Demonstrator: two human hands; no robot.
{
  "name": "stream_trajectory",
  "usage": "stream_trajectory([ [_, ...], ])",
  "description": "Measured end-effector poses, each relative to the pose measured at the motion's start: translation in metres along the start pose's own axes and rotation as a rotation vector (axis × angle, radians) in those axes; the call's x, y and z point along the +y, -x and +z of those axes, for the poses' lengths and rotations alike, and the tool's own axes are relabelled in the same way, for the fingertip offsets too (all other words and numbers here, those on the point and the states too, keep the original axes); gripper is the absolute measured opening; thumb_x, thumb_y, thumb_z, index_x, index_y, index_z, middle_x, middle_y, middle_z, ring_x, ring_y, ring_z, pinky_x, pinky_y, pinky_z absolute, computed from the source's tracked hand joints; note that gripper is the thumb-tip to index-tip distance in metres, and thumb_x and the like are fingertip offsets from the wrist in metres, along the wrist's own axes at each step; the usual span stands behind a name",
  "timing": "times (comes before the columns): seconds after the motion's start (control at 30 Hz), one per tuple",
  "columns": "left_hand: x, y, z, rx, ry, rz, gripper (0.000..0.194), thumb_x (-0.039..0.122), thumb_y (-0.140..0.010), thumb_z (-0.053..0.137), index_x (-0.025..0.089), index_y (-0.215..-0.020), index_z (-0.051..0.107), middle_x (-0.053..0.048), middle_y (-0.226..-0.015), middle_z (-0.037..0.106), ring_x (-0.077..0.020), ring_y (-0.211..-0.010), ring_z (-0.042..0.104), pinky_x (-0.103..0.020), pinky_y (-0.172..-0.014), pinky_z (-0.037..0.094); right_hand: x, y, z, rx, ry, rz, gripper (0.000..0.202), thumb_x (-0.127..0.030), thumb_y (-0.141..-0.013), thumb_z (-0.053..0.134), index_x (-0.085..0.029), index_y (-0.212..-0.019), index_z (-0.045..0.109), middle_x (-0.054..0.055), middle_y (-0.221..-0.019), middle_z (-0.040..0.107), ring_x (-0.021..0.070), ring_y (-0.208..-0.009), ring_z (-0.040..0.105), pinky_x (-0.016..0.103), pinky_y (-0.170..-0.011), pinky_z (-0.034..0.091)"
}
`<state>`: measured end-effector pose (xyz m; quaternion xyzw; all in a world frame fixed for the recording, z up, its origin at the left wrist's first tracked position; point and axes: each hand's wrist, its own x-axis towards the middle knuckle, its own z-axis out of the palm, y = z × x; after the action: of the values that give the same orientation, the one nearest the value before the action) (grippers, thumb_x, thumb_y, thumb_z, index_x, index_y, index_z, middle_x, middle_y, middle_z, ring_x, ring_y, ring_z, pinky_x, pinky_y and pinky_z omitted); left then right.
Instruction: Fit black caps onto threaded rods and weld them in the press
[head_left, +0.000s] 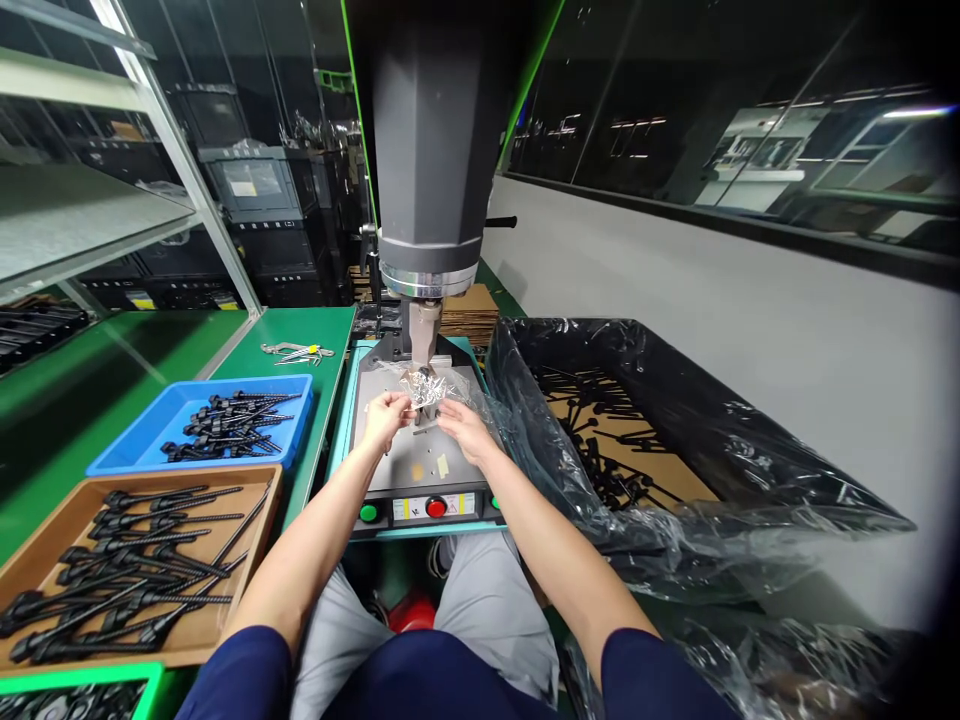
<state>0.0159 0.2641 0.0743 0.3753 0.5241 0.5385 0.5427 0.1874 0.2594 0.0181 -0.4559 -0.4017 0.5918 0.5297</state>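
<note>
A grey machine head (pixel 431 150) hangs over a flat machine bed (pixel 397 455), its narrow metal horn (pixel 424 335) pointing down. Crumpled clear plastic film (pixel 435 388) lies around the fixture below the horn. My left hand (pixel 386 418) is at the left side of the fixture, thumb and fingers pressed together at the film's edge; what they hold is too small to make out. On the right side, my right hand (pixel 465 430) has its fingers stretched toward the fixture, beside the film.
At left, a blue tray (pixel 120 458) and a brown tray (pixel 262 500) hold several black rod-like parts, with a green bin (pixel 154 685) nearer. Metal tools (pixel 300 352) lie behind. A plastic-lined box (pixel 525 400) of black parts stands right. Green buttons (pixel 368 513) and a red button (pixel 436 508) line the front.
</note>
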Motion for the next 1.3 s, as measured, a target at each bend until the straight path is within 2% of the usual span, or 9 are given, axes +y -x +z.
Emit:
stream_trajectory([
  [0.2,-0.002,0.012,-0.014,0.02,-0.009,-0.036,0.037,0.038,-0.072,0.078,0.013,-0.093,0.06,-0.011,-0.088,0.072,-0.0127,-0.059,0.067,-0.021,-0.052,0.048,0.012,0.04,-0.021,0.012,0.021,0.008,0.045,-0.03,-0.065,0.081,-0.02,-0.106,0.068,0.01,-0.106,0.071,0.0205,-0.091,0.068,0.031,-0.073,0.057],
  [0.3,-0.013,0.029,-0.033,0.139,-0.026,-0.004,0.041,0.042,-0.078,0.072,0.014,-0.105,0.06,-0.012,-0.098,0.071,-0.0138,-0.067,0.069,-0.023,-0.056,0.051,0.026,0.064,-0.048,0.108,0.142,-0.053,0.046,-0.044,-0.069,0.076,-0.017,-0.106,0.067,0.01,-0.099,0.071,0.0209,-0.08,0.068,0.032,-0.065,0.056],
  [0.37,-0.028,0.046,-0.053,0.287,-0.083,0.094,0.043,0.042,-0.08,0.068,0.014,-0.111,0.06,-0.012,-0.102,0.071,-0.017,-0.079,0.07,-0.027,-0.063,0.054,0.039,0.082,-0.072,0.254,0.333,-0.158,0.043,-0.049,-0.075,0.068,-0.016,-0.103,0.067,0.012,-0.097,0.07,0.0232,-0.081,0.067,0.036,-0.068,0.056],
  [0.47,-0.063,0.077,-0.088,0.504,-0.321,0.295,0.044,0.041,-0.082,0.064,0.016,-0.119,0.06,-0.013,-0.112,0.068,-0.0223,-0.102,0.067,-0.036,-0.084,0.055,0.064,0.106,-0.108,0.48,0.713,-0.351,0.041,-0.048,-0.083,0.057,-0.016,-0.106,0.067,0.016,-0.109,0.067,0.0298,-0.101,0.063,0.045,-0.082,0.054],
  [0.53,-0.091,0.097,-0.109,0.578,-0.535,0.352,0.049,0.042,-0.083,0.063,0.018,-0.125,0.058,-0.014,-0.124,0.063,-0.0258,-0.115,0.061,-0.041,-0.096,0.05,0.084,0.118,-0.124,0.521,0.905,-0.397,0.048,-0.048,-0.084,0.055,-0.015,-0.118,0.063,0.019,-0.122,0.061,0.034,-0.116,0.055,0.052,-0.094,0.049],
  [0.67,-0.139,0.12,-0.137,0.432,-0.768,0.239,0.071,0.051,-0.076,0.069,0.017,-0.136,0.051,-0.017,-0.134,0.056,-0.0324,-0.125,0.053,-0.048,-0.106,0.043,0.117,0.126,-0.136,0.458,0.998,-0.286,0.071,-0.053,-0.086,0.053,-0.011,-0.143,0.044,0.023,-0.133,0.055,0.0367,-0.124,0.052,0.054,-0.102,0.043],
  [0.77,-0.156,0.12,-0.145,0.323,-0.78,0.178,0.074,0.054,-0.074,0.069,0.019,-0.136,0.051,-0.015,-0.131,0.057,-0.032,-0.122,0.056,-0.047,-0.104,0.045,0.128,0.123,-0.138,0.455,0.993,-0.282,0.074,-0.057,-0.088,0.051,-0.012,-0.146,0.04,0.023,-0.135,0.053,0.0363,-0.126,0.052,0.052,-0.102,0.044],
  [1.03,-0.158,0.103,-0.155,0.315,-0.716,0.174,0.076,0.054,-0.065,0.075,0.017,-0.127,0.056,-0.014,-0.123,0.06,-0.0316,-0.114,0.06,-0.047,-0.102,0.046,0.143,0.123,-0.138,0.532,0.996,-0.338,0.082,-0.069,-0.087,0.046,-0.008,-0.142,0.043,0.027,-0.133,0.054,0.039,-0.125,0.052,0.054,-0.101,0.044],
  [1.3,-0.152,0.109,-0.155,0.249,-0.55,0.111,0.07,0.053,-0.067,0.077,0.019,-0.125,0.058,-0.014,-0.13,0.06,-0.0311,-0.119,0.058,-0.046,-0.106,0.043,0.148,0.128,-0.137,0.505,0.916,-0.272,0.081,-0.066,-0.09,0.041,-0.011,-0.149,0.036,0.024,-0.147,0.044,0.0351,-0.137,0.042,0.055,-0.112,0.034],
])
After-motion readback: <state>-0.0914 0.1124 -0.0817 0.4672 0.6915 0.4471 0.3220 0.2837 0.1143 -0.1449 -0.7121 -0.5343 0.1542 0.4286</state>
